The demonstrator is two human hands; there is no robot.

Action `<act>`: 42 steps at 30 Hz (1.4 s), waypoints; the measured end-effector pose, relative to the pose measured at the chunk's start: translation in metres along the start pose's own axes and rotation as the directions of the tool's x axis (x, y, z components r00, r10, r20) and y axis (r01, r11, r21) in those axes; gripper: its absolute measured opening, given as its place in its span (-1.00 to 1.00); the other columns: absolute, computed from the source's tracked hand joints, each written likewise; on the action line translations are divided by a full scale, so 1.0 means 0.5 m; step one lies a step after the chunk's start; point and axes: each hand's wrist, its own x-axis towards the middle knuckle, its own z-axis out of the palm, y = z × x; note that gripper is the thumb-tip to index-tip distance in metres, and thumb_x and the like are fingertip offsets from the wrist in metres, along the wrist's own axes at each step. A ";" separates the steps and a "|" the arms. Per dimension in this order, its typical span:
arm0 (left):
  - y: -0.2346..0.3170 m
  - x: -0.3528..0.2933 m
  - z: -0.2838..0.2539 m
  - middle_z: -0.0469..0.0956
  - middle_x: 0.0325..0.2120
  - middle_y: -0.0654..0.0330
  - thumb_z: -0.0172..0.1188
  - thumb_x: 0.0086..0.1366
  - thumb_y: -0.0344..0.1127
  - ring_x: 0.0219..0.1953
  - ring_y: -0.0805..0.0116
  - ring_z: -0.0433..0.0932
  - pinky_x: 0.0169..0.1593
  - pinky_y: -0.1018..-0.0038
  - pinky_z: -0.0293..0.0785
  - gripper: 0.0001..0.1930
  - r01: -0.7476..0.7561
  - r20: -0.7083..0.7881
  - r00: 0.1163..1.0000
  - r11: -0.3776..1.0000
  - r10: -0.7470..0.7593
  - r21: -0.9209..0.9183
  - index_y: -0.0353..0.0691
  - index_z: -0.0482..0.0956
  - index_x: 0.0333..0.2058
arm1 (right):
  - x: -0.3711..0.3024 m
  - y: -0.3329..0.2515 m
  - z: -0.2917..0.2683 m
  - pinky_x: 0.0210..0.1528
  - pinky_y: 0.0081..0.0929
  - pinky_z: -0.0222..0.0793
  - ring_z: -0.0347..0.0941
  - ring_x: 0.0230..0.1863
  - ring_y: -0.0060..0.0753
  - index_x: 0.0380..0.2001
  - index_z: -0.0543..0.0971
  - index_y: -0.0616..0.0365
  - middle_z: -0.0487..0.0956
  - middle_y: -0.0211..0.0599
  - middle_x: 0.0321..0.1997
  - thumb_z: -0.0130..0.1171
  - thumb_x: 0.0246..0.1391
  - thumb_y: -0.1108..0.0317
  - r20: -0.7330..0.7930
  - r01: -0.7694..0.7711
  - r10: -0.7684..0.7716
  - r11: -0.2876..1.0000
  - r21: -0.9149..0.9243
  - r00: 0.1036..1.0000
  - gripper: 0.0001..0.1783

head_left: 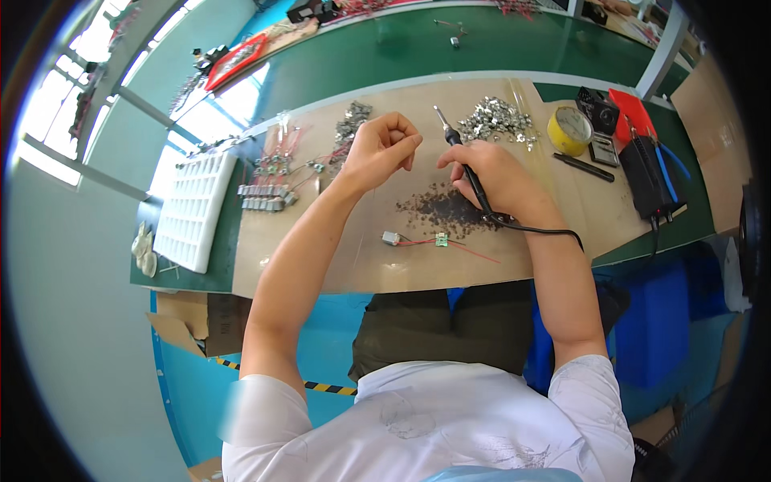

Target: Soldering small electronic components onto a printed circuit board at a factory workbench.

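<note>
We hold the iron (451, 134) in our right hand (498, 178), the fingers wrapped around its black handle and the bare metal tip pointing away from us, up and a little to the left. Its cord (554, 231) leaves the handle below that hand and passes over our right forearm.

Our left hand (383, 151) is raised near the iron, apart from it, its fingers curled in and thumb close to the fingertips; we cannot tell whether something small is pinched there.

Nearer to us, between our forearms, a small motor (390, 238) lies on the brown sheet (353, 271) that covers much of the green surface (218, 277). Wires run from it to a little green board (441, 240) just to its right, and a red one trails on further right. Just beyond them is a scatter of dark bits (450, 210), partly under our right hand.

Past the right hand we see a heap of silver parts (494, 120), then a yellow tin (569, 132). Further right stand a black box (652, 181) and blue-handled pliers (666, 170) touching it. On our left, rows of motors (267, 198) lie near a white tray (191, 261) with many compartments.
</note>
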 end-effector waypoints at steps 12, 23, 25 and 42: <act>-0.089 -0.020 0.009 0.54 -0.58 0.35 0.27 0.43 -0.40 -0.59 0.67 0.41 -0.52 0.66 0.22 -0.90 -0.011 -0.107 0.994 0.995 0.000 -0.103 -0.31 0.57 -0.26 | 0.006 -0.017 0.013 -0.21 -0.22 0.54 0.60 -0.30 -0.10 -0.11 0.63 0.00 0.64 -0.30 -0.41 0.34 -0.09 0.61 0.007 -0.048 0.048 0.999 -0.006 0.999 -0.58; -0.088 -0.011 0.011 0.58 -0.56 0.34 0.30 0.40 -0.36 -0.51 0.64 0.50 -0.41 0.61 0.39 -0.85 0.031 -0.064 0.998 0.997 -0.026 0.069 -0.35 0.61 -0.24 | 0.008 -0.034 0.008 -0.17 -0.26 0.55 0.62 -0.28 -0.12 -0.10 0.63 0.05 0.65 -0.26 -0.37 0.37 -0.07 0.64 -0.010 -0.052 0.051 0.997 -0.060 0.999 -0.57; -0.085 -0.014 0.014 0.59 -0.58 0.34 0.30 0.40 -0.35 -0.52 0.64 0.51 -0.41 0.60 0.40 -0.85 0.037 -0.060 0.998 0.995 -0.032 0.090 -0.35 0.61 -0.24 | 0.007 -0.036 0.009 -0.16 -0.27 0.55 0.62 -0.27 -0.13 -0.08 0.64 0.04 0.66 -0.26 -0.35 0.36 -0.06 0.63 -0.005 -0.068 0.068 0.996 -0.051 0.998 -0.57; -0.092 -0.015 0.022 0.64 -0.51 0.24 0.35 0.24 -0.35 -0.47 0.53 0.55 -0.31 0.49 0.54 -0.83 -0.106 0.015 0.994 0.942 0.107 0.319 -0.36 0.67 -0.32 | -0.163 -0.092 0.102 -0.45 -0.66 0.51 0.58 -0.53 -0.59 0.14 0.59 0.42 0.72 -0.20 -0.36 0.22 0.38 0.43 -0.597 -0.093 0.205 0.973 0.213 0.775 -0.65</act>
